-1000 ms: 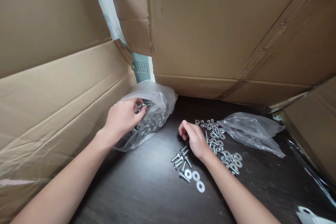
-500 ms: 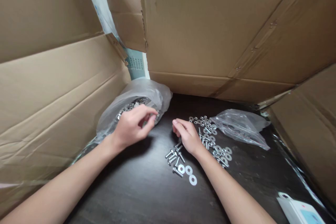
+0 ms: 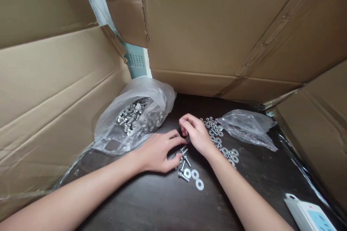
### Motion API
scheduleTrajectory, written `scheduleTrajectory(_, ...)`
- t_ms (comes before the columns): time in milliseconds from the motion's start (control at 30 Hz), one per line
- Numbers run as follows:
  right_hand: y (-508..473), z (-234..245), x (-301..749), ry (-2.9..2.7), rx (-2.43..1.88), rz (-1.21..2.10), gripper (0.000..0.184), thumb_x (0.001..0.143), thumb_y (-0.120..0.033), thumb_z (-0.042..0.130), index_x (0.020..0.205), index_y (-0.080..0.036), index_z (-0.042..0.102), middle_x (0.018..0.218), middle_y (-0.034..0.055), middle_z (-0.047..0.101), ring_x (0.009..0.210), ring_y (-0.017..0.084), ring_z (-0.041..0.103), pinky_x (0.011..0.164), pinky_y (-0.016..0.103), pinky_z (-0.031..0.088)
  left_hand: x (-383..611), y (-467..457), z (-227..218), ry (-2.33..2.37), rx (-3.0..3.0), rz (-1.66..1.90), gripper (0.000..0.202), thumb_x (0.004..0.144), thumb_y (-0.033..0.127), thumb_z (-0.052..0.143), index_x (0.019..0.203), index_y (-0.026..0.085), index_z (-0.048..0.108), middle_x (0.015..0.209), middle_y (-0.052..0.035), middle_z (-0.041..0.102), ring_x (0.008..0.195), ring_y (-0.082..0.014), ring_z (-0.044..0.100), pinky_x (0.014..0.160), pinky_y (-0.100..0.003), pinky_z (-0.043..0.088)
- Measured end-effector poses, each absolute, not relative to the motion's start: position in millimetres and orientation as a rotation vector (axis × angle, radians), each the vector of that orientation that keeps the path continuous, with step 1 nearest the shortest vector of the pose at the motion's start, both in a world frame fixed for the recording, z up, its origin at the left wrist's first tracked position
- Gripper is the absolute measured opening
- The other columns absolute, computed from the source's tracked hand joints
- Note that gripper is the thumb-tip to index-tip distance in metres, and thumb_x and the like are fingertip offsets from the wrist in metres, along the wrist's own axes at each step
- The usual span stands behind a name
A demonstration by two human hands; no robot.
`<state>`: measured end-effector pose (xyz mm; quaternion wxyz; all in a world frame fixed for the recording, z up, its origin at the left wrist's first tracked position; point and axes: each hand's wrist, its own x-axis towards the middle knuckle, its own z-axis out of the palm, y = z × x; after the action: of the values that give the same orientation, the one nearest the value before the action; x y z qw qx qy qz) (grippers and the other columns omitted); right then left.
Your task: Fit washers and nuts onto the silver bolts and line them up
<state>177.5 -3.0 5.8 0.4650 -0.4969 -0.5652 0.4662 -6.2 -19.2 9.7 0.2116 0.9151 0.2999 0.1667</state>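
Dark tabletop [image 3: 130,211] is filling the lower frame. Three washers [image 3: 200,184] are lying nearest, bolts [image 3: 184,176] just above them at centre. Left hand [image 3: 162,151] is bordering the bolts, thumb and fingers apart, contact unclear; a clumsy pinch could scatter them. Right hand [image 3: 196,133] is curling its fingers together; cannot tell if gripping. Its wrist could disturb the hardware pile [image 3: 220,134] alongside. Plastic bag [image 3: 159,94], left of centre, is gaping; knocking it could spill contents.

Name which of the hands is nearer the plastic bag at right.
Right. The right hand is left of the bag, with nuts and washers between them; the left hand is farther left, beyond the right hand.
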Motion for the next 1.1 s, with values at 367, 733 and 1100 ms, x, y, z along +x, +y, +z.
scheduleTrajectory(367,13,26,243,-1.683,-1.668,0.48,0.018,0.079,-0.017,0.056,0.085,-0.019,0.072,0.082,0.006,0.068,0.065,0.018,0.059,0.066,0.033,0.045,-4,-18,7,0.851,2.548,0.459,0.035,0.1,0.036,0.053,0.13,0.024,0.066,0.11,-0.0076,0.072,0.089,-0.024,0.073,0.074,-0.033,0.056)
scheduleTrajectory(733,6,27,242,-2.035,-1.9,0.554,0.009,0.076,-0.016,0.064,0.075,-0.022,0.069,0.073,0.0044,0.073,0.067,0.022,0.063,0.063,0.033,0.039,-11,-14,11,0.733,2.394,0.434,0.055,0.079,0.022,0.062,0.134,0.023,0.059,0.105,-0.0031,0.071,0.074,-0.0186,0.064,0.068,-0.03,0.05)
scheduleTrajectory(1100,1,36,228,-2.077,-1.827,0.473,0.01,0.08,-0.015,0.062,0.084,-0.02,0.07,0.082,0.005,0.073,0.074,0.02,0.063,0.068,0.031,0.04,-17,-5,8,0.719,2.215,0.465,0.057,0.078,0.019,0.066,0.134,0.019,0.058,0.099,-0.0029,0.071,0.077,-0.0166,0.063,0.074,-0.028,0.051)
